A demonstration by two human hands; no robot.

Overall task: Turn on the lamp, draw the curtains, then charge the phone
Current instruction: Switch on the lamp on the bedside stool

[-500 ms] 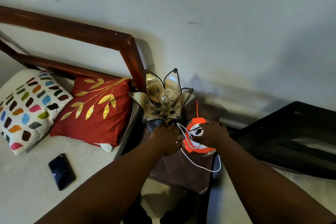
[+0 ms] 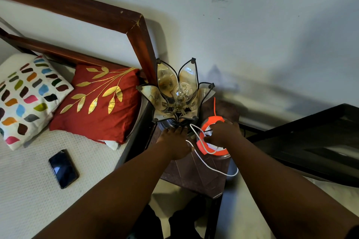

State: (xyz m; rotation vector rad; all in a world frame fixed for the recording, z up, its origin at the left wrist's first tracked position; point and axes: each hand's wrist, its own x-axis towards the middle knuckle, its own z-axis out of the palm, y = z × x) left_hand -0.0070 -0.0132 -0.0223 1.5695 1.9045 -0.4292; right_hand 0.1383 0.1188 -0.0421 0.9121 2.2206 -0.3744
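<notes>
The lamp (image 2: 180,93) stands on a dark bedside table (image 2: 196,174). It has glass petal shades and a clear bulb, which is unlit. My left hand (image 2: 174,142) reaches its base, fingers touching the base under the petals. My right hand (image 2: 221,134) curls over a round orange extension reel (image 2: 202,146) beside the lamp, thumb and fingers on its white centre. A white charging cable (image 2: 211,168) loops from the reel across the table. The black phone (image 2: 63,169) lies screen up on the white bed at left. No curtains are in view.
A red cushion with gold leaves (image 2: 99,103) and a white spotted cushion (image 2: 25,99) lean on the wooden headboard (image 2: 136,31). A dark glass-topped table (image 2: 318,141) stands at right. An orange cord (image 2: 214,105) runs from the reel towards the wall.
</notes>
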